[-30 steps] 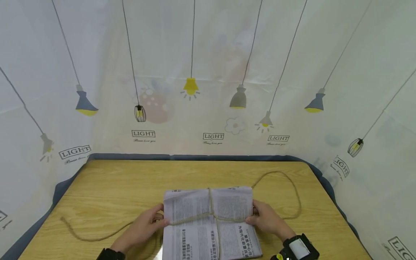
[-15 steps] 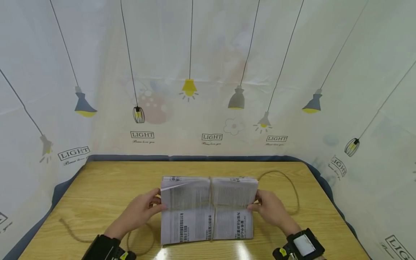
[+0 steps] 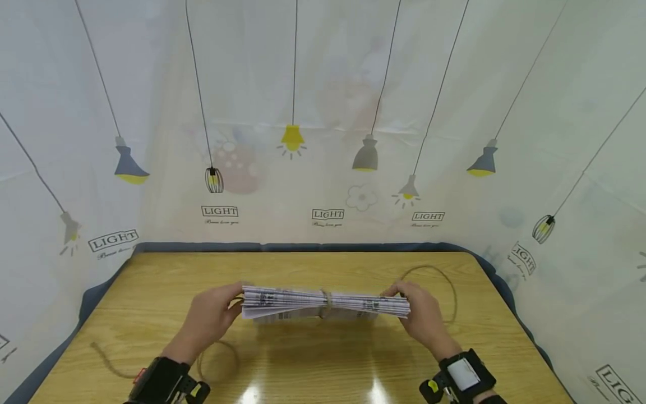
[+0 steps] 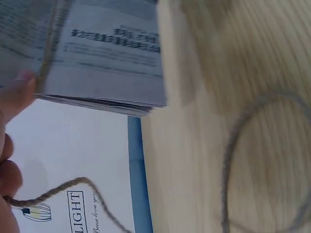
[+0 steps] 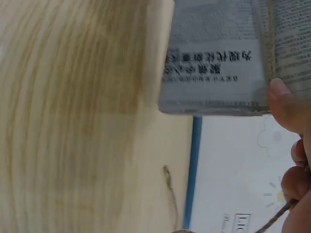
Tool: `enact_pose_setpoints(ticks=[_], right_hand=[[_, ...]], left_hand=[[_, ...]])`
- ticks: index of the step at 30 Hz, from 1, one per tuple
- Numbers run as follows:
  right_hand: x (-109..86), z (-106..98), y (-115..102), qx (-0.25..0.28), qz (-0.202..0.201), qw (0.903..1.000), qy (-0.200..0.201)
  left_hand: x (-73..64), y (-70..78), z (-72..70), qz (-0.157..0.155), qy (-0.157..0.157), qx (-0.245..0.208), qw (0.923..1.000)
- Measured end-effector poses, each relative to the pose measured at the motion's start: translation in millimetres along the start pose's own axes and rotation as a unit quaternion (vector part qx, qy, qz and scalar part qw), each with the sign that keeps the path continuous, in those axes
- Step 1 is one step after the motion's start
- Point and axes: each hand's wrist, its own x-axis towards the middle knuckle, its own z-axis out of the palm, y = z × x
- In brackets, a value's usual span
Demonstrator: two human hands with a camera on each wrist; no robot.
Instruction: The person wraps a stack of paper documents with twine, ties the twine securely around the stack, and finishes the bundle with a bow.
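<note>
A bundle of folded newspapers [image 3: 282, 302], tied crosswise with jute twine [image 3: 327, 303], is held upright over the table, its layered edge facing up in the head view. My left hand [image 3: 209, 317] grips its left end, the thumb lying on the printed face beside the twine in the left wrist view. At the other end my right hand [image 3: 423, 315] pinches the bundle, thumb [image 5: 286, 104] on the face by the cord. A loose twine tail [image 4: 63, 187] runs from the curled left fingers, and another tail [image 5: 277, 218] leaves the right ones.
The wooden table [image 3: 323, 359] has a dark blue edge [image 3: 348, 247] along the back. Loose twine [image 3: 454, 292] loops on the right, and more twine [image 3: 108, 363] curves over the left side. A white curtain [image 3: 272, 185] printed with lamps surrounds the table.
The bundle has turned from showing its broad printed face to showing its thin layered edge, and it has moved away from the front. Both hands keep hold of its ends throughout.
</note>
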Motion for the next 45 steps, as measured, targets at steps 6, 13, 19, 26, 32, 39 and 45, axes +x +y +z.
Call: enact_pose_setpoints(ticks=[6,13,19,26,32,39,45], right_hand=[[-5.8,18.2,10.9,0.025,-0.015,0.9994,0.016],[-15.3,27.7,14.1,0.008,0.026,0.9991,-0.033],[-24.9,33.0,15.8,-0.039,0.025,0.9955,-0.083],[-32.9,40.7,19.7,-0.067,0.035,0.9903,-0.117],[-35.1,43.4,21.6,-0.075,0.085,0.9801,-0.163],[-31.4,38.3,24.5,-0.029,0.112,0.9717,-0.206],[-32.3,28.0,30.7,0.021,0.142,0.966,-0.215]], left_hand=[[-10.0,-4.8,16.3,0.097,0.07,0.026,0.9925],[-27.8,-7.7,31.7,0.122,0.041,0.027,0.9914],[-37.2,-3.5,35.5,0.122,-0.004,0.035,0.9918],[-47.1,1.5,43.3,0.093,-0.051,0.055,0.9928],[-52.1,0.9,49.5,0.076,-0.081,0.068,0.9915],[-52.4,2.1,46.5,0.003,-0.169,0.042,0.9846],[-53.8,-6.2,39.0,-0.071,-0.208,-0.011,0.9755]])
